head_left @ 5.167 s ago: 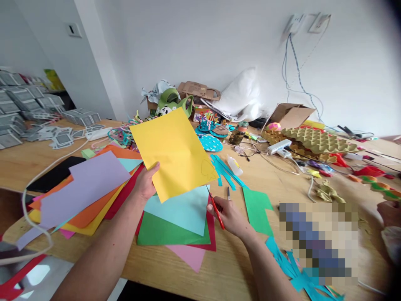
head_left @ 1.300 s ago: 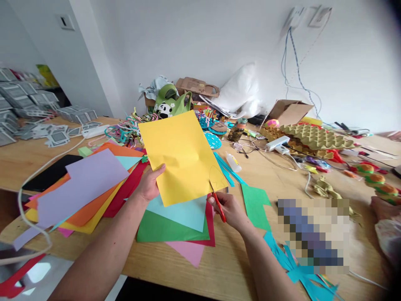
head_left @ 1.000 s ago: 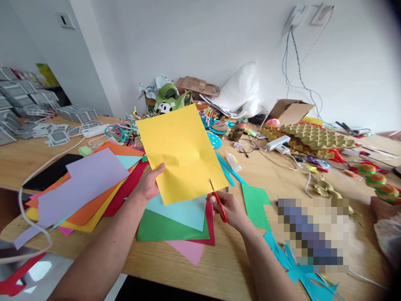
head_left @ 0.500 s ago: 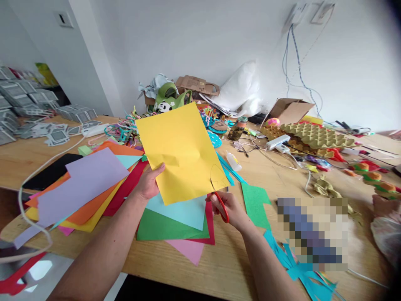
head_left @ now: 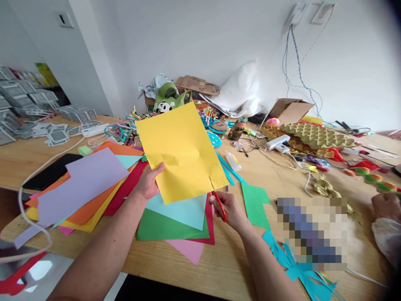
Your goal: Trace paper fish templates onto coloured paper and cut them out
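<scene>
Head view: we hold a yellow sheet [head_left: 175, 154] up over the bench [head_left: 228, 267], tilted, its face toward us. Our left hand [head_left: 149, 182] grips it at the lower left edge, thumb lying on the front, other fingers hidden behind, so clamped on the paper. Shallow creases run inward from the thumb. Near the sheet's lower right corner we note a thin drawn outline [head_left: 217, 174]. Our right hand [head_left: 230, 210] has its fingers closed round the red handles of the scissors [head_left: 222, 208]; the blades reach up at the sheet's lower edge, 1 showing in front, just beside the drawing. Below, on the bench, a loose stack: light blue sheet [head_left: 188, 212], green sheet [head_left: 172, 230], red and pink edges poking out. To our left, a fan of coloured paper with a lilac sheet [head_left: 81, 179] on top. To our right, a notched green piece [head_left: 255, 205] and, nearer us, turquoise strips [head_left: 302, 274]. Beyond the sheet, a white bottle [head_left: 234, 161] and a jar [head_left: 237, 129]. Far right, another person's hand [head_left: 387, 205]; its grip we cannot tell.
</scene>
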Demonstrator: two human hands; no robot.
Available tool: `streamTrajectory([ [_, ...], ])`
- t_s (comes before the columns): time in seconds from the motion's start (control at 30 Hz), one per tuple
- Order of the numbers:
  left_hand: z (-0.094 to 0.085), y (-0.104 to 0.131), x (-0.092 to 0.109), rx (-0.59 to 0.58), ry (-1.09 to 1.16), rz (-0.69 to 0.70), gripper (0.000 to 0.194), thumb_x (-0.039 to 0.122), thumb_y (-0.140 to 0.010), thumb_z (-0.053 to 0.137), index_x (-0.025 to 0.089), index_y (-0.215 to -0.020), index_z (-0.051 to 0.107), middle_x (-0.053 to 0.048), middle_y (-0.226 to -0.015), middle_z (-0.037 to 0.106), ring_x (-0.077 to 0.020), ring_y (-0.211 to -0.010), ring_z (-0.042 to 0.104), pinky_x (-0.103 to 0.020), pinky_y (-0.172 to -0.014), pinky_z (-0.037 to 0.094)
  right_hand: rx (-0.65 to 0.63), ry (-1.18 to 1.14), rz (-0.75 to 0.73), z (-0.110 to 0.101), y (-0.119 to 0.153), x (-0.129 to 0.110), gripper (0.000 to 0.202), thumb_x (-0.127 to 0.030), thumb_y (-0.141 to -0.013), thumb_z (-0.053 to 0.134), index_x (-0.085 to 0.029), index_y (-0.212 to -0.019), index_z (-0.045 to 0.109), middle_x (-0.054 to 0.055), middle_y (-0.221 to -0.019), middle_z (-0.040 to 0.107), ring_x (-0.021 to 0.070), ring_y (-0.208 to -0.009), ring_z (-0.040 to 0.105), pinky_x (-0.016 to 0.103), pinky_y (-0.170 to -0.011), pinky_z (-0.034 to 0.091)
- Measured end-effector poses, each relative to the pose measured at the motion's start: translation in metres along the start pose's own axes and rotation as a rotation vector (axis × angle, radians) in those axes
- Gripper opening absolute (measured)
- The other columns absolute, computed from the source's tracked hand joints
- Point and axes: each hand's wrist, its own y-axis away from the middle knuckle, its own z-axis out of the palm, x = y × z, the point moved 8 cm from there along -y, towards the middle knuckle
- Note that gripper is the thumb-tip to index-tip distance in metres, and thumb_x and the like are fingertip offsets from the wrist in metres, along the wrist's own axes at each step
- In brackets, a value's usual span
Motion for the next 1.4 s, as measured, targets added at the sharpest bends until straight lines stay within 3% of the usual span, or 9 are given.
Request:
streamTrajectory([
  [0.5,-0.002,-0.001,-0.006,-0.034,-0.023,-0.049,0.046,0.025,-0.077,0.07,0.018,-0.121,0.06,-0.01,-0.118,0.067,-0.0304,-0.112,0.061,-0.046,-0.099,0.047,-0.007,0.035,-0.064,-0.003,-0.003,0.009,0.045,-0.057,-0.079,0.06,-0.018,-0.06,0.048,-0.002,-0.052,0.051,0.0093,-0.047,0.045,0.022,-0.044,0.033],
  [0.83,-0.001,-0.001,-0.004,-0.032,-0.02,-0.025,0.047,0.024,-0.077,0.07,0.018,-0.123,0.059,-0.01,-0.12,0.066,-0.0289,-0.11,0.062,-0.044,-0.097,0.048,0.029,-0.006,0.009,-0.003,0.002,0.004,0.048,-0.063,-0.075,0.06,-0.018,-0.061,0.049,-0.005,-0.044,0.043,0.009,-0.039,0.043,0.021,-0.039,0.03],
  [1.13,-0.001,0.0,-0.005,-0.034,-0.021,-0.033,0.045,0.024,-0.076,0.071,0.018,-0.119,0.061,-0.009,-0.118,0.067,-0.0295,-0.111,0.062,-0.045,-0.097,0.048,0.009,0.066,-0.063,-0.002,0.0,0.004,0.054,-0.066,-0.078,0.054,-0.018,-0.054,0.048,-0.001,-0.048,0.047,0.0093,-0.044,0.044,0.023,-0.044,0.034],
  [1.4,-0.002,-0.001,-0.005,-0.033,-0.058,-0.025,0.046,0.025,-0.075,0.072,0.019,-0.119,0.061,-0.009,-0.119,0.067,-0.03,-0.11,0.062,-0.046,-0.097,0.048,-0.103,-0.069,-0.041,0.002,0.005,-0.003,0.06,-0.069,-0.083,0.044,-0.013,-0.074,0.063,-0.001,-0.046,0.049,0.0101,-0.044,0.043,0.025,-0.045,0.033],
])
